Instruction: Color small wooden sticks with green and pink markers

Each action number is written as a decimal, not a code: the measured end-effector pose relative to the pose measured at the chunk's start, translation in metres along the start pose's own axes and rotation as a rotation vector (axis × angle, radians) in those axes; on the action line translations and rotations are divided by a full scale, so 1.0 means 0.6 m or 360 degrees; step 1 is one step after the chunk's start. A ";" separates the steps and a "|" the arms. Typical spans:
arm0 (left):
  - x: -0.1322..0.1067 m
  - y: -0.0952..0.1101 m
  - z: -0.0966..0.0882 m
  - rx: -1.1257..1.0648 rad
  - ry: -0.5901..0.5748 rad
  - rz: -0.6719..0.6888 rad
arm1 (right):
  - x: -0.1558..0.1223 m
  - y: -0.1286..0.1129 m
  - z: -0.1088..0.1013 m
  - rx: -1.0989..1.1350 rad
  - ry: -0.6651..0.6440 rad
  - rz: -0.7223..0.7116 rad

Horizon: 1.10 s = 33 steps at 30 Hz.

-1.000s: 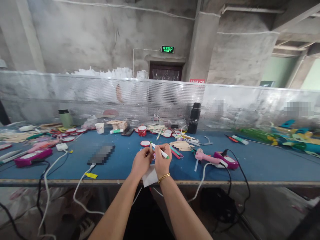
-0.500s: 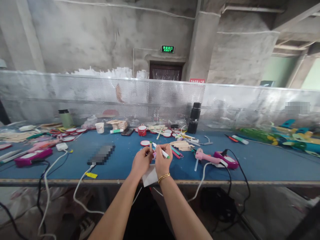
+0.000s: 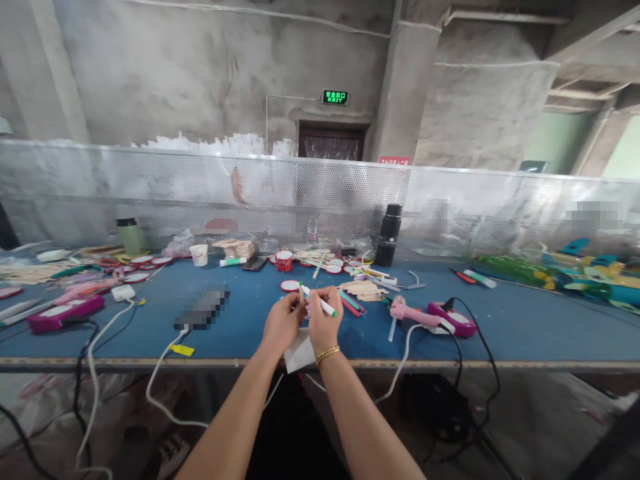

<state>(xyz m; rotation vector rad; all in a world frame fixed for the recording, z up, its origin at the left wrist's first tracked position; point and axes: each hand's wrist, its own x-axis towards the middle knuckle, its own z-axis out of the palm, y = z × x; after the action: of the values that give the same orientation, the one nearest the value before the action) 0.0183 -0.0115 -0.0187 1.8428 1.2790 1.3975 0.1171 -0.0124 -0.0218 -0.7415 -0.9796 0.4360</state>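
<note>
- My left fingers (image 3: 288,304) pinch the wooden stick (image 3: 301,294) upright, above the worktop (image 3: 240,323) near its front edge.
- My right fingers (image 3: 325,295) clamp the marker (image 3: 327,306); whether it touches the stick, I can't tell.
- Best: stick steady, strokes light.

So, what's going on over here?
A person is at a blue table, working with bare hands. The right hand holds a white marker with a green end, beside a small stick pinched upright in the left hand; whether they touch is unclear. A white sheet shows between the wrists. Off to the right lies a pink glue gun.
</note>
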 end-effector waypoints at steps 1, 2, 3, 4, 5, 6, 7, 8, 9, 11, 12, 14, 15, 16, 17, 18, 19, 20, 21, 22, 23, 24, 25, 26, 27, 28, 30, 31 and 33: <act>0.000 0.001 0.000 0.0006 0.0004 0.0003 | 0.000 0.000 0.000 -0.0005 -0.0010 0.0001; 0.000 0.002 -0.001 0.0013 0.0007 0.0006 | 0.000 0.000 0.000 -0.0011 -0.0005 0.0000; 0.000 0.002 -0.001 0.0018 0.0007 0.0008 | 0.000 0.000 0.000 -0.0015 0.0010 -0.0004; 0.000 0.002 -0.001 0.0020 0.0004 0.0009 | 0.000 0.000 0.000 -0.0018 0.0030 -0.0005; 0.000 0.001 -0.001 0.0021 -0.0001 0.0008 | 0.000 0.000 0.000 -0.0018 0.0053 -0.0005; 0.000 0.001 0.000 0.0022 -0.0004 0.0005 | 0.000 0.000 0.000 -0.0016 0.0071 -0.0006; 0.000 0.001 0.000 0.0023 -0.0003 0.0001 | 0.000 0.000 0.000 -0.0013 0.0078 -0.0008; 0.000 0.001 0.000 0.0022 -0.0001 -0.0003 | 0.000 -0.001 0.000 -0.0006 0.0073 -0.0008; -0.001 0.002 0.000 0.0017 0.0003 -0.0006 | 0.000 0.000 0.000 0.0004 0.0057 -0.0004; -0.002 0.004 0.001 0.0004 0.0015 -0.0010 | 0.000 0.001 0.001 0.0022 0.0015 0.0008; -0.002 0.005 0.000 -0.0002 0.0018 -0.0010 | 0.000 0.002 0.001 0.0027 -0.0001 0.0012; -0.003 0.007 0.000 -0.0003 0.0018 -0.0012 | 0.000 0.004 0.001 0.0018 0.0007 0.0003; -0.003 0.007 0.000 0.0007 0.0017 -0.0013 | 0.000 0.006 0.001 0.0009 0.0029 -0.0009; -0.003 0.007 0.000 0.0016 0.0014 -0.0013 | 0.001 0.007 0.000 0.0002 0.0055 -0.0022; -0.003 0.007 0.000 0.0023 0.0010 -0.0011 | 0.001 0.009 0.000 -0.0003 0.0077 -0.0033; -0.002 0.006 0.000 0.0027 0.0009 -0.0008 | 0.001 0.009 0.000 -0.0004 0.0087 -0.0042; -0.002 0.006 0.000 0.0028 0.0009 -0.0007 | 0.001 0.010 -0.001 -0.0003 0.0082 -0.0046; -0.002 0.005 0.000 0.0026 0.0012 -0.0007 | 0.001 0.009 -0.001 -0.0002 0.0063 -0.0046; -0.002 0.004 0.000 0.0022 0.0014 -0.0008 | 0.001 0.008 0.000 -0.0002 0.0035 -0.0044; -0.002 0.003 0.001 0.0018 0.0014 -0.0008 | 0.001 0.007 0.000 -0.0003 0.0013 -0.0041; -0.001 0.002 0.001 0.0015 0.0013 -0.0008 | 0.001 0.006 0.001 -0.0001 0.0006 -0.0036; -0.001 0.001 0.001 0.0014 0.0009 -0.0006 | 0.001 0.005 0.001 0.0005 0.0017 -0.0029; -0.001 0.000 0.000 0.0016 0.0003 -0.0004 | 0.001 0.004 0.002 0.0017 0.0045 -0.0019; -0.001 -0.001 0.000 0.0019 -0.0001 -0.0002 | 0.001 0.004 0.002 0.0032 0.0078 -0.0008; 0.000 -0.002 0.000 0.0023 -0.0004 -0.0002 | 0.001 0.004 0.003 0.0046 0.0104 0.0000; 0.000 -0.003 0.000 0.0026 -0.0003 -0.0002 | 0.002 0.004 0.003 0.0054 0.0113 0.0001; 0.001 -0.004 0.001 0.0025 0.0005 -0.0007 | 0.002 0.004 0.003 0.0048 0.0073 -0.0008; 0.001 -0.004 0.001 0.0021 0.0011 -0.0009 | 0.002 0.005 0.002 0.0038 0.0044 -0.0014; 0.001 -0.004 0.001 0.0017 0.0017 -0.0011 | 0.002 0.006 0.002 0.0028 0.0029 -0.0011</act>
<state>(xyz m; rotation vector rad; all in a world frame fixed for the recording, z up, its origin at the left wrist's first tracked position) 0.0182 -0.0098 -0.0204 1.8390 1.2994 1.4014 0.1166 -0.0087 -0.0235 -0.7248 -0.9600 0.4307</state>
